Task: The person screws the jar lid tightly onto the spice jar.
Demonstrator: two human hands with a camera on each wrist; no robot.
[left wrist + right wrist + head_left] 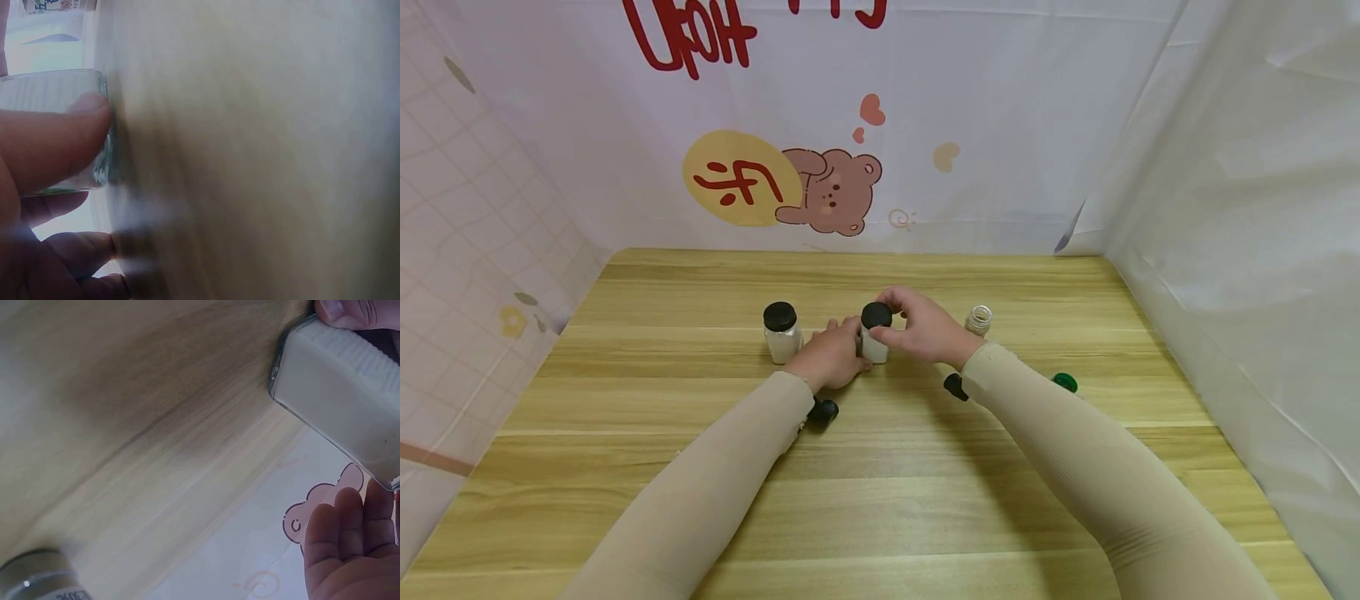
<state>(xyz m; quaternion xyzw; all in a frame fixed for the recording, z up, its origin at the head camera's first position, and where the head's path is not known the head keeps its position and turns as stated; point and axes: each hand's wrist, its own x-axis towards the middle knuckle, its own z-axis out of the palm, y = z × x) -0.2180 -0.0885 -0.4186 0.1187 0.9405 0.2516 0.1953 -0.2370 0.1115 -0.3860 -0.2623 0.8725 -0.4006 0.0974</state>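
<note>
Head cam: gripping the white-filled jar point(876, 347) low with the left hand point(829, 357), pinching around its black lid point(876, 314) with the right hand point(931, 327), probably splitting high and low to stop it wobbling. Holding it roughly upright at the table point(880, 517), right of 1 similar jar point(783, 344), reaching 2 forearms point(700, 492) inward. Left wrist: pressing the thumb point(53, 145) across the glass. Right wrist: seeing fingers point(351, 528) beside it, not quite telling whose.

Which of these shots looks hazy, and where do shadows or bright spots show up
Head: fairly clear, soft shadow on the table beside the right sleeve; left wrist: hazy, table badly blurred, bright patches around the jar; right wrist: table soft, jar's edges crisper.
</note>
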